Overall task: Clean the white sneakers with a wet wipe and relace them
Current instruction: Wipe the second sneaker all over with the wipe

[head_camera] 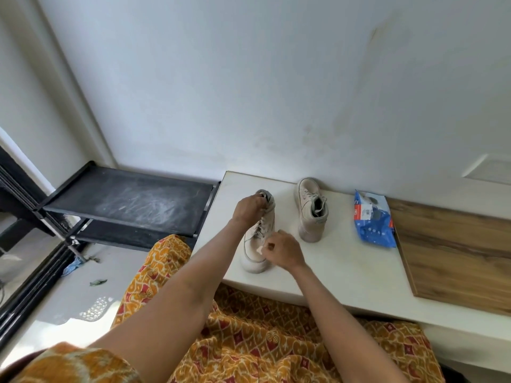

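I see soft, even daylight, brightest at the near left on the floor (33, 308), where it glares pale. Shadows under the sneakers are faint. Wide-angle distortion bends the wall corner (80, 100) at left; detail is slightly soft throughout.

Head cam — looks fwd, down, close.
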`<state>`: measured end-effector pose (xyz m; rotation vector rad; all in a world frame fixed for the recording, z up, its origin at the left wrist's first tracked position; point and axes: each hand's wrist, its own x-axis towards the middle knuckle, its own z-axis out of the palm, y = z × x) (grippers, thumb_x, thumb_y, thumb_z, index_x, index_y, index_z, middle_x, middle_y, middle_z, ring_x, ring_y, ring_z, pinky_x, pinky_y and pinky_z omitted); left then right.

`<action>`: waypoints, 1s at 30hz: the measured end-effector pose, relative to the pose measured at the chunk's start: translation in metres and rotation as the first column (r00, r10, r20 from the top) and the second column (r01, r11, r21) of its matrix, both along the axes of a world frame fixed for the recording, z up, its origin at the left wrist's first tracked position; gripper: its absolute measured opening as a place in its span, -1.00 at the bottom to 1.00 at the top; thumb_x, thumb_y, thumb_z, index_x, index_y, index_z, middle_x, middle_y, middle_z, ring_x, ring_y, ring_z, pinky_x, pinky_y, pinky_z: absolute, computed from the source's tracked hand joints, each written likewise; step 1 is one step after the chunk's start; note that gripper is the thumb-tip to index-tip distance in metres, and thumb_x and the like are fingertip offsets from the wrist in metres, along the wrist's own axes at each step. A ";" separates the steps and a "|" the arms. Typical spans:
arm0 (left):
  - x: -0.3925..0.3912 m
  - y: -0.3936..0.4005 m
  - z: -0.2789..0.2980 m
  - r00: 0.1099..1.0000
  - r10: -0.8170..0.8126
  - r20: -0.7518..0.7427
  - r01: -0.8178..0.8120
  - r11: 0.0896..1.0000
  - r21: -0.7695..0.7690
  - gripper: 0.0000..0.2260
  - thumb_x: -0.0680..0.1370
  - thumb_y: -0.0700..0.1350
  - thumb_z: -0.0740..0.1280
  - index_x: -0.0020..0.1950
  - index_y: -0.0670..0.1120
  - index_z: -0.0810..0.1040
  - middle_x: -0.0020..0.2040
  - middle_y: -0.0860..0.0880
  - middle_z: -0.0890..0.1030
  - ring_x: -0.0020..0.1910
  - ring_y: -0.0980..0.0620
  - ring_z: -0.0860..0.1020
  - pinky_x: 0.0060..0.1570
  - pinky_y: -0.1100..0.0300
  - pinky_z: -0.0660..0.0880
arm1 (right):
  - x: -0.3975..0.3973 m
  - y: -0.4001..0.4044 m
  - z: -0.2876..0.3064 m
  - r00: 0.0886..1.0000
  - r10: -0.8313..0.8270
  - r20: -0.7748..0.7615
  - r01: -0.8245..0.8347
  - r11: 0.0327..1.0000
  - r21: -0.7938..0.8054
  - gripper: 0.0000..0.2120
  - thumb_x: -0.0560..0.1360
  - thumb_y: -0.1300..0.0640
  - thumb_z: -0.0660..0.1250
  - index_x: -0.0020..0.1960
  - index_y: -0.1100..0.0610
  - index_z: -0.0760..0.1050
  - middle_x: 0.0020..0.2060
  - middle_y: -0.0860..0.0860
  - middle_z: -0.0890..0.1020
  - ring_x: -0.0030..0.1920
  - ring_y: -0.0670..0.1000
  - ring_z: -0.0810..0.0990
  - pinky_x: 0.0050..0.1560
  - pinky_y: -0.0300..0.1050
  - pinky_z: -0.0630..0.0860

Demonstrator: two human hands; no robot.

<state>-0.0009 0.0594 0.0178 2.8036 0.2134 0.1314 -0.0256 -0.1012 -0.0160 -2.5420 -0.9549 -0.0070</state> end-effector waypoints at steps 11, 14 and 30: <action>0.003 0.002 -0.005 1.000 0.025 -0.014 -0.025 1.000 -0.001 -0.84 0.48 -0.19 0.32 0.04 -0.12 0.62 0.01 -0.12 0.62 -0.02 -0.18 0.57 -0.21 0.13 0.38 | -0.015 0.014 -0.018 0.998 0.044 -0.034 -0.044 0.999 -0.004 -0.80 0.50 0.14 0.25 -0.12 0.18 0.63 -0.06 0.06 0.64 0.05 0.12 0.50 -0.05 0.00 0.44; 0.002 0.003 -0.008 0.999 0.035 0.000 -0.035 0.999 -0.014 -0.84 0.48 -0.19 0.33 0.04 -0.13 0.62 0.01 -0.13 0.62 -0.01 -0.20 0.57 -0.16 0.10 0.44 | -0.013 0.007 -0.011 0.994 0.050 -0.100 -0.051 0.999 -0.007 -0.80 0.43 0.16 0.30 -0.30 0.22 0.59 -0.29 0.06 0.57 -0.05 0.08 0.50 -0.11 -0.07 0.43; -0.002 0.002 -0.014 0.997 0.022 0.079 -0.017 0.997 -0.071 -0.83 0.50 -0.20 0.29 0.06 -0.13 0.58 0.05 -0.11 0.60 -0.04 -0.20 0.56 -0.22 0.13 0.37 | -0.029 -0.012 -0.013 0.961 0.259 -0.099 -0.247 0.962 0.117 -0.81 0.47 0.26 0.30 -0.02 0.15 0.66 -0.17 0.06 0.61 -0.05 0.08 0.57 -0.15 -0.11 0.54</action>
